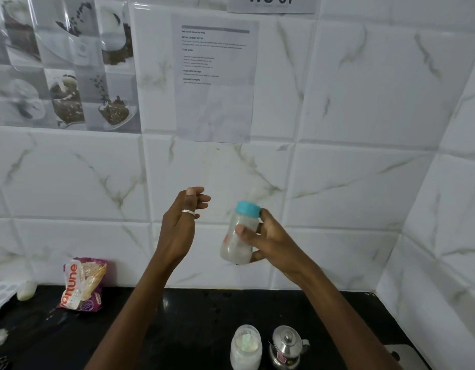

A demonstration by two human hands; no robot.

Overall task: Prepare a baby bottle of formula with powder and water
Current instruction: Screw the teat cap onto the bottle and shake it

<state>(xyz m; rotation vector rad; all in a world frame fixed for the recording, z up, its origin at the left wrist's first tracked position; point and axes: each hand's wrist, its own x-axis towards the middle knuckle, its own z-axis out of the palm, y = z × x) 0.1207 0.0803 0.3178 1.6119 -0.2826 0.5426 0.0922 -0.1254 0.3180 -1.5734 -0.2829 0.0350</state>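
Observation:
My right hand (268, 240) grips a baby bottle (239, 244) in the air in front of the tiled wall. The bottle has a teal collar, a clear teat and cloudy white liquid inside; it is tilted and motion-blurred. My left hand (181, 225) is raised to the left of the bottle, apart from it, fingers relaxed and holding nothing; a ring is on one finger. On the black counter (193, 316) below stand an open jar of white powder (245, 347) and a small steel kettle with a lid (287, 345).
A purple and white food packet (82, 285) leans near the wall at the left. A white tray (1, 293) and a pale object (26, 289) sit at the far left edge. A tiled wall corner closes in at the right.

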